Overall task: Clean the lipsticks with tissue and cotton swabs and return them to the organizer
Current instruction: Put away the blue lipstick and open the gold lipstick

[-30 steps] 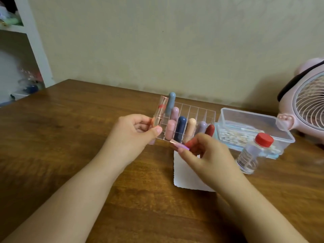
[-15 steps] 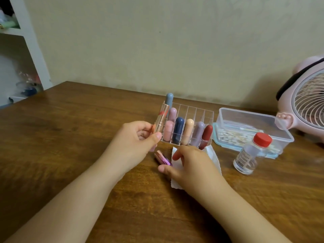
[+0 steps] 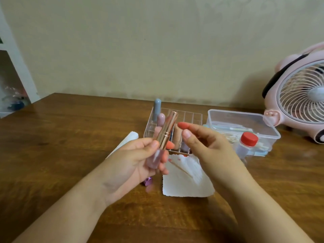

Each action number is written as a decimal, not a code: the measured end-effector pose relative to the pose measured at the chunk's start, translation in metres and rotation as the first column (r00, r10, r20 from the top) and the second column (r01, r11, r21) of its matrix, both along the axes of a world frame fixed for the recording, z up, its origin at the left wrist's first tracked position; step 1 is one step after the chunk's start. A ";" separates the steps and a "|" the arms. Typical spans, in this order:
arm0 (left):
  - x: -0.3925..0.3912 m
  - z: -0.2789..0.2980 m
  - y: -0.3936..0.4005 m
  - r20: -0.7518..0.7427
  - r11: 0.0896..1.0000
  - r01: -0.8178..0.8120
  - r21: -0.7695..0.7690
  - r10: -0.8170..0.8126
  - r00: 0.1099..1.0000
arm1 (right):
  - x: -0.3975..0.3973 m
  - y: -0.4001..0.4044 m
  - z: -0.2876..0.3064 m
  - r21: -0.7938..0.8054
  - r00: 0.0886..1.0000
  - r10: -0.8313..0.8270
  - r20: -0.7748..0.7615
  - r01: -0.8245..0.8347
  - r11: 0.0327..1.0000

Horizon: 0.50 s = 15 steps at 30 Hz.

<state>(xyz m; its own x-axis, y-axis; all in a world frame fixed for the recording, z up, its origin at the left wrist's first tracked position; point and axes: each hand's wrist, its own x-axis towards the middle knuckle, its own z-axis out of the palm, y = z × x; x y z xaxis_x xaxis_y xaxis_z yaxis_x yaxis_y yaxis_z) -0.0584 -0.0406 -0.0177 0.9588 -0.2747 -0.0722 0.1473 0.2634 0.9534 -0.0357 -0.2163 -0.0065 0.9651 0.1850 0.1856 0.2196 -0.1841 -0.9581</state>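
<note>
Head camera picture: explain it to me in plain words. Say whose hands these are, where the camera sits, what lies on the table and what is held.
There is no machine here: these are a person's two bare hands, filmed by a wide-angle camera worn on the head, looking forward and down.

The left hand grips a rose-gold lipstick, tilted up. The right hand hovers beside it, fingers loosely curled, holding nothing.

On the wooden table stand a clear organizer with several lipsticks in its front slots, a clear box of cotton swabs and a small red-capped bottle. A white tissue with reddish marks lies under the hands, and a small purple cap beside it. A pink fan stands at the right.
</note>
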 end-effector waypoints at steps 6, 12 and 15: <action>-0.001 -0.004 -0.006 -0.027 0.993 0.093 -0.068 -0.095 0.995 | -0.007 0.009 0.002 0.194 0.971 0.236 -0.044 -0.223 0.955; -0.002 -0.005 -0.009 0.075 0.991 0.007 0.136 -0.018 0.997 | -0.005 0.009 0.000 0.205 0.981 0.192 0.013 -0.190 0.960; -0.001 -0.007 -0.011 0.222 0.948 -0.169 0.268 0.110 0.969 | -0.004 0.010 -0.005 0.150 0.990 0.142 0.011 -0.142 0.978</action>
